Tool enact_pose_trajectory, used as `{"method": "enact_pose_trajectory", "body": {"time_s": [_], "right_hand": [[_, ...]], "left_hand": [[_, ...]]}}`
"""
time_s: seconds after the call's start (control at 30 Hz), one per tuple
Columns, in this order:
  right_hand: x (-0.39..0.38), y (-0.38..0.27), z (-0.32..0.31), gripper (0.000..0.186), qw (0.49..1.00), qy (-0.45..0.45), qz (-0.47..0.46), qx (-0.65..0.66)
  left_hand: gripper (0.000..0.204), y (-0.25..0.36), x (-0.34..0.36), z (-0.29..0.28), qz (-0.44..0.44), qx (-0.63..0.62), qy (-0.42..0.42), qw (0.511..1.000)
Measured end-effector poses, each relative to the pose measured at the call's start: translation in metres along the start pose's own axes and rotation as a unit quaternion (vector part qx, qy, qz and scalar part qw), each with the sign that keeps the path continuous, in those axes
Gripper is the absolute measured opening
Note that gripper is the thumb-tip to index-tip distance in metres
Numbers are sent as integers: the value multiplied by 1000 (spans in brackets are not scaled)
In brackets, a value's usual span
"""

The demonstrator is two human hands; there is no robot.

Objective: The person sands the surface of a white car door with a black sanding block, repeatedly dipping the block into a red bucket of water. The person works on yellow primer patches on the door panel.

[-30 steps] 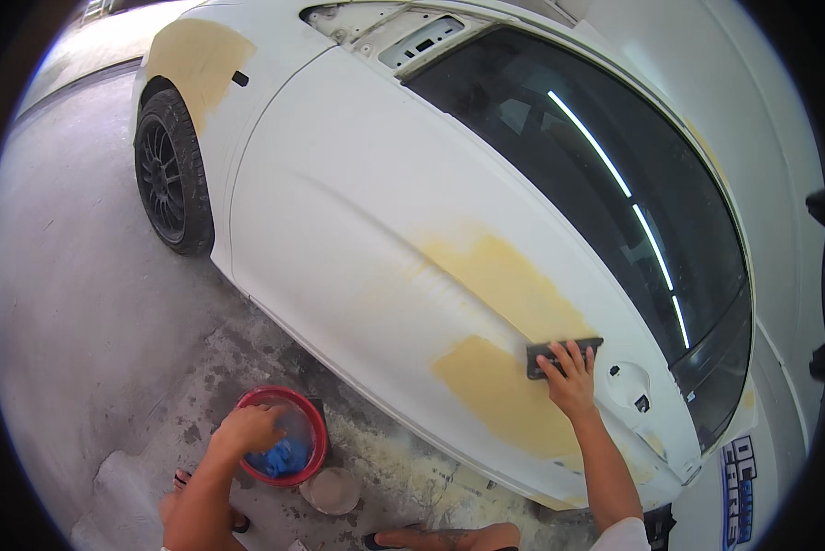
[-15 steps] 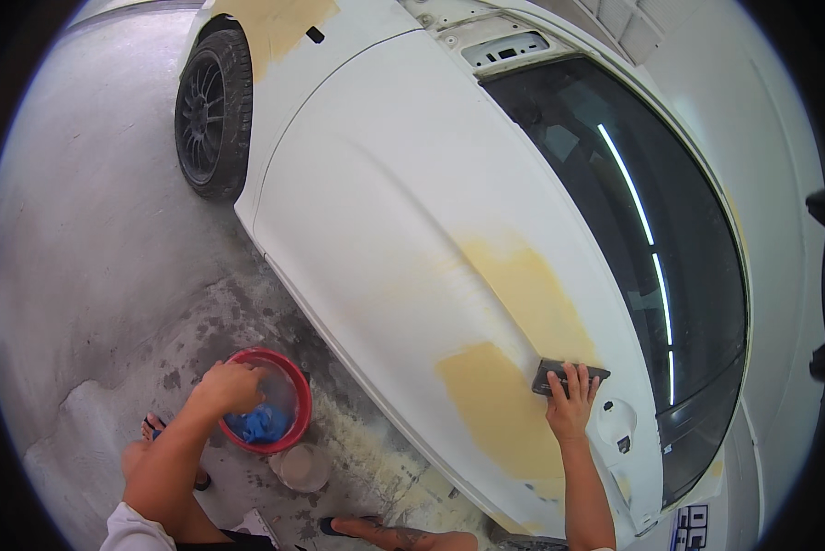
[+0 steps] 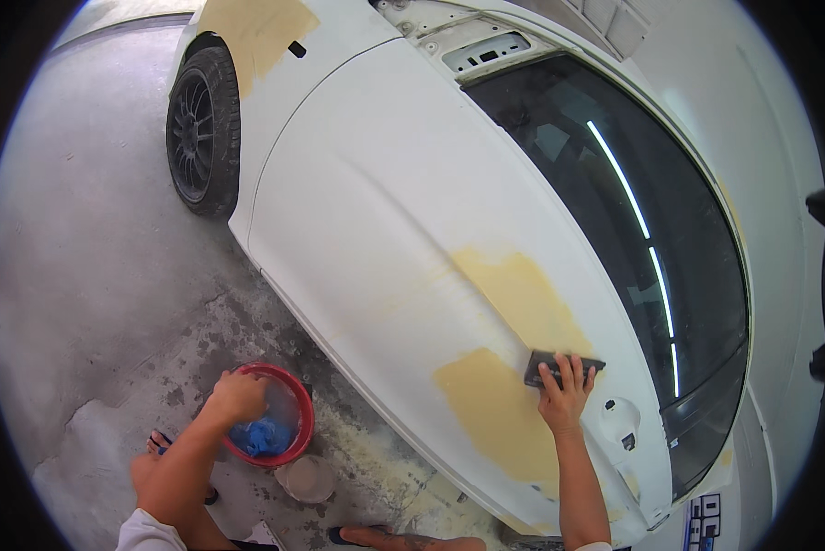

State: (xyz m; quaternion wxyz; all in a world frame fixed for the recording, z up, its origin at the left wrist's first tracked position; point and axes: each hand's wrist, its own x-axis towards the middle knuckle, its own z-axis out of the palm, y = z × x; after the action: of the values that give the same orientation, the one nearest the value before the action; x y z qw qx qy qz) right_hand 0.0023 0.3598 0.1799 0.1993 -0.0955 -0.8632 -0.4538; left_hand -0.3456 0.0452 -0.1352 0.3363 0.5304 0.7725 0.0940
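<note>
My right hand (image 3: pixel 566 393) grips a dark, flat sanding block (image 3: pixel 543 367) and holds it against the white car door (image 3: pixel 367 266). The block lies at the upper edge of a yellow filler patch (image 3: pixel 495 404), a little left of the recess for the door handle (image 3: pixel 620 421). Over the rim of a red bucket (image 3: pixel 308 432) on the floor hangs my left hand (image 3: pixel 240 397), its fingers curled together. What those fingers hold, if anything, is hidden. Below them, a crumpled blue cloth (image 3: pixel 264 435) sits inside the bucket.
Next to the bucket stands a small pale tub (image 3: pixel 306 479). The black car wheel (image 3: pixel 201 133) is at the upper left, the dark side window (image 3: pixel 633 211) at the right. The concrete floor (image 3: pixel 109 266) has wet blotches near the bucket. My sandalled foot (image 3: pixel 344 534) shows at the bottom.
The view has shifted slightly. My right hand and the sanding block have slid a little left along the door. My left hand stays over the bucket.
</note>
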Motion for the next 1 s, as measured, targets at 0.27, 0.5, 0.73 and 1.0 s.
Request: {"method": "enact_pose_trajectory", "body": {"time_s": [0.27, 0.5, 0.73, 1.0], "right_hand": [[82, -47, 33, 44, 992, -97, -34, 74], [-13, -13, 19, 51, 995, -79, 39, 40], [86, -48, 42, 56, 989, -104, -19, 107], [-4, -8, 25, 54, 996, -41, 45, 65]], "left_hand": [[54, 25, 27, 10, 55, -54, 21, 997], [54, 4, 7, 2, -29, 33, -9, 999], [53, 25, 39, 22, 33, -41, -80, 995], [58, 2, 21, 14, -12, 13, 30, 999]]}}
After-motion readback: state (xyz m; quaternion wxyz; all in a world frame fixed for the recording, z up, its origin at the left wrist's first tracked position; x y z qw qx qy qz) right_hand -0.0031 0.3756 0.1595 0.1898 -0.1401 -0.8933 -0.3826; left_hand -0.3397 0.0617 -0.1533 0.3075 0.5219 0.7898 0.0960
